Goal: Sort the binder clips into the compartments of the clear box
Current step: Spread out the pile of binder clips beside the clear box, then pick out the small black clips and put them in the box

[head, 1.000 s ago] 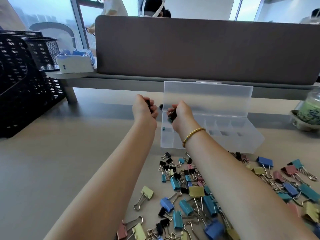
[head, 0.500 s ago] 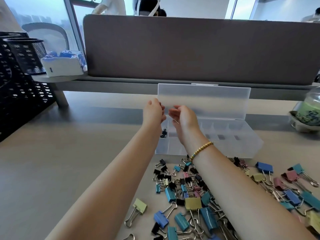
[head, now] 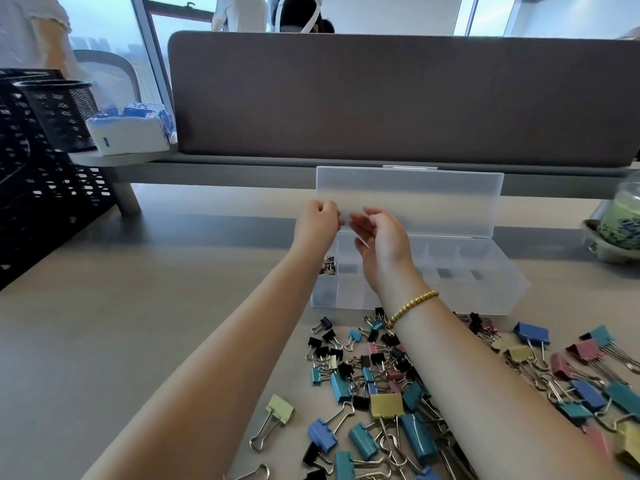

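Left hand [head: 317, 225]: grip curled loosely, apparently empty; a second ago it was clenched.
Right hand [head: 381, 239]: fingers relaxed open, nothing held; its dark clip is gone.
Clear box [head: 485, 289]: lid up, at 12 o'clock on the tabletop [head: 138, 323].
Small clips [head: 329, 265]: now in the leftmost compartment.
Binder clips [head: 381, 393]: piled at 6 o'clock.
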### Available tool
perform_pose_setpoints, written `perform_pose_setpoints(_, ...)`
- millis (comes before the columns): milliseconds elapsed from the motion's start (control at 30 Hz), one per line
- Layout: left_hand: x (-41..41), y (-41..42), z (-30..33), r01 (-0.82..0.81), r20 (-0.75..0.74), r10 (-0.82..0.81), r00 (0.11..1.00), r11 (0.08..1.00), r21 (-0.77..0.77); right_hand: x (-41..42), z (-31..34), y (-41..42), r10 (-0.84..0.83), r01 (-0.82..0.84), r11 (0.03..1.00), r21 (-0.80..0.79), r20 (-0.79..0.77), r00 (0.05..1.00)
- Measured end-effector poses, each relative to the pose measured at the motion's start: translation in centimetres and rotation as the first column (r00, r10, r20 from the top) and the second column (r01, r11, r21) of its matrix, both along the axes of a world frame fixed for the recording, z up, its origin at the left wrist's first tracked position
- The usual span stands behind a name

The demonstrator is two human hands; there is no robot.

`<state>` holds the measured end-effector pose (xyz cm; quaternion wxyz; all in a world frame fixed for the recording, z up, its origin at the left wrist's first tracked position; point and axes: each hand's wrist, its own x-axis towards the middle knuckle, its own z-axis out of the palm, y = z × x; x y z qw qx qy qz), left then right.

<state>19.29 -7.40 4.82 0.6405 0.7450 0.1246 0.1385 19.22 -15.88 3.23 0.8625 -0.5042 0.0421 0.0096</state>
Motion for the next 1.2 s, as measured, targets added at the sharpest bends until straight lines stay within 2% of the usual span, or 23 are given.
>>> perform_pose_setpoints(167, -0.8, 0.2, 0.7, 0.047, -0.018, -0.047, 0.999, 0.999, 0.013, -0.6, 0.6, -0.1, -0.016, 0.017, 0.998, -0.057, 0.022, 1.0)
perform_pose_setpoints(267, -2.1, 0.6, 1.3, 0.056, 0.002, -0.057, 0.998, 0.994, 0.095, -1.6, 1.5, -0.7, -0.017, 0.025, 0.991, -0.129, 0.069, 0.998)
perform_pose_setpoints(367, -4.7, 1.2, 1.5, 0.063, 0.033, -0.07, 0.997, 0.983, 0.17, -3.7, 2.3, -2.0, 0.027, 0.003, 0.969, -0.247, 0.119, 0.993)
perform_pose_setpoints(467, -8.1, 2.2, 1.5, 0.154, -0.074, -0.137, 0.988, 0.929, 0.337, -6.1, 3.2, -3.7, 0.155, -0.09, 0.889, -0.449, 0.109, 0.982)
perform_pose_setpoints(500, -9.2, 2.5, 1.6, 0.234, -0.15, -0.186, 0.971, 0.867, 0.439, -7.1, 3.5, -4.3, 0.23, -0.135, 0.807, -0.575, 0.096, 0.968)
perform_pose_setpoints(533, -10.2, 2.6, 1.5, 0.332, -0.239, -0.237, 0.942, 0.775, 0.538, -8.0, 3.8, -4.9, 0.323, -0.179, 0.679, -0.712, 0.071, 0.944)
perform_pose_setpoints(567, -11.2, 2.6, 1.4, 0.424, -0.325, -0.276, 0.905, 0.668, 0.611, -9.1, 4.1, -5.5, 0.417, -0.214, 0.521, -0.826, 0.028, 0.908)
perform_pose_setpoints(633, -12.9, 2.4, 0.8, 0.535, -0.443, -0.3, 0.845, 0.494, 0.685, -11.2, 4.0, -5.9, 0.539, -0.245, 0.22, -0.944, -0.091, 0.837)
perform_pose_setpoints(700, -14.4, 2.3, 0.1, 0.566, -0.484, -0.293, 0.825, 0.428, 0.705, -13.0, 3.3, -5.8, 0.573, -0.256, 0.047, -0.966, -0.184, 0.799)
perform_pose_setpoints(767, -15.7, 2.6, -0.6, 0.544, -0.465, -0.282, 0.839, 0.439, 0.715, -14.4, 2.4, -5.3, 0.574, -0.258, -0.029, -0.966, -0.228, 0.786)
perform_pose_setpoints(833, -17.1, 3.1, -1.2, 0.516, -0.43, -0.286, 0.856, 0.431, 0.74, -15.7, 1.7, -4.8, 0.579, -0.211, -0.053, -0.976, -0.202, 0.79)
perform_pose_setpoints(900, -18.5, 3.6, -1.9, 0.54, -0.417, -0.351, 0.838, 0.431, 0.723, -17.0, 1.2, -4.5, 0.591, -0.168, -0.025, -0.986, -0.15, 0.793)
perform_pose_setpoints(1000, -20.8, 4.7, -2.7, 0.542, -0.338, -0.44, 0.832, 0.517, 0.663, -18.9, 0.4, -4.2, 0.603, -0.175, 0.032, -0.984, -0.121, 0.789)
perform_pose_setpoints(1100, -23.1, 6.3, -3.0, 0.484, -0.268, -0.422, 0.866, 0.577, 0.658, -20.8, -0.2, -3.5, 0.635, -0.176, 0.042, -0.983, -0.11, 0.765)
perform_pose_setpoints(1200, -25.4, 8.1, -3.8, 0.489, -0.3, -0.399, 0.866, 0.559, 0.67, -22.6, -0.6, -2.3, 0.693, -0.192, 0.021, -0.981, -0.124, 0.71)
